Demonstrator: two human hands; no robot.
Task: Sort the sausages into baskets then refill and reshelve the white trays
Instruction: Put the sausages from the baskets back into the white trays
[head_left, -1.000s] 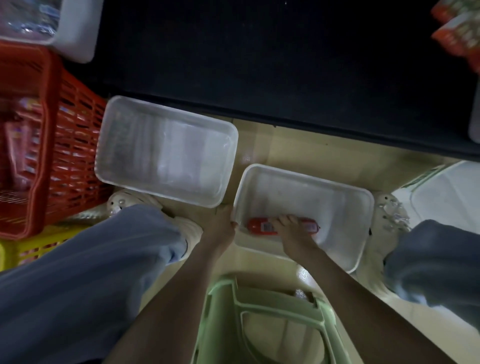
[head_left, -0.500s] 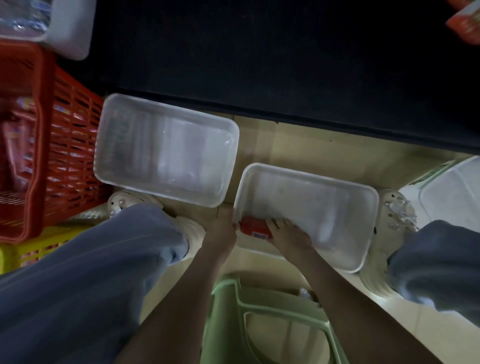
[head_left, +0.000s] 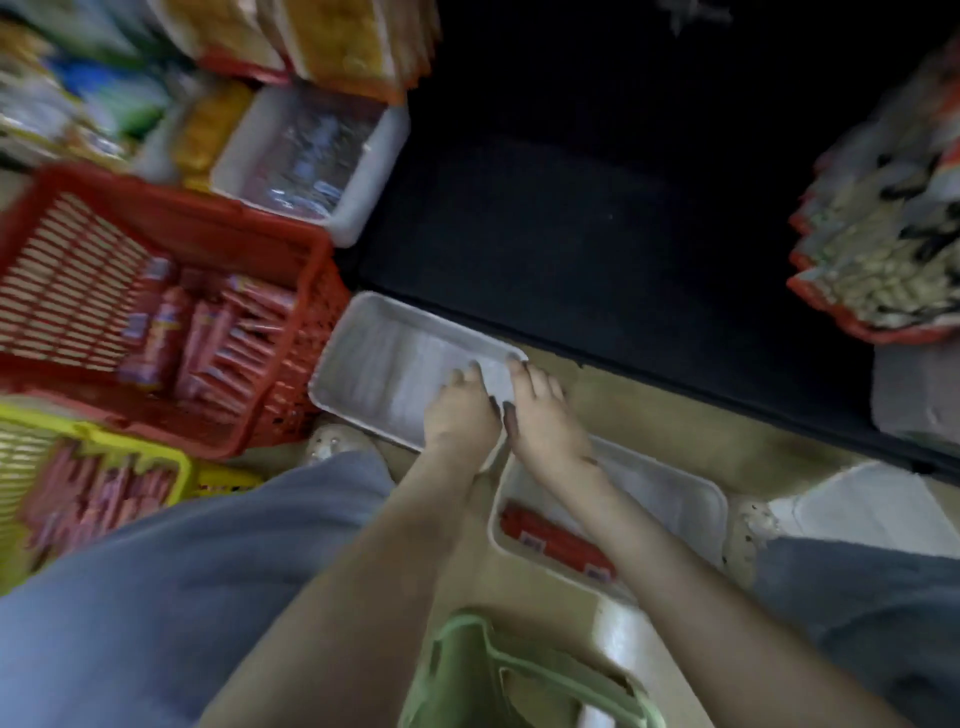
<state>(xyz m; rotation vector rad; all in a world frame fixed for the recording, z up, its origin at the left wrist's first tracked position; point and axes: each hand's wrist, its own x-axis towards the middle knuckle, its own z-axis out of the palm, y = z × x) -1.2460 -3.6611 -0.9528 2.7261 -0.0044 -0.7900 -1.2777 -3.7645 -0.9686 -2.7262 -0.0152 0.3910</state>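
Note:
Two white trays lie on the floor between my feet. My left hand (head_left: 460, 410) lies over the right end of the left white tray (head_left: 384, 364), fingers inside and thumb at the rim, gripping it. My right hand (head_left: 540, 421) touches the same tray's far right corner with fairly straight fingers. One red sausage (head_left: 556, 540) lies along the near side of the right white tray (head_left: 670, 499), under my right forearm. A red basket (head_left: 171, 244) and a yellow basket (head_left: 119, 447) at the left hold several sausages. The view is blurred.
A green stool (head_left: 519, 675) is under me at the bottom. A dark empty shelf (head_left: 623, 208) runs ahead. Another white tray with packets (head_left: 374, 171) stands beyond the red basket. Packaged goods (head_left: 883, 249) sit at the right, and my shoes flank the trays.
My right hand has let go of the red sausage, which now lies in the right tray. Both hands have moved up to the right end of the left tray. My head has tilted up.

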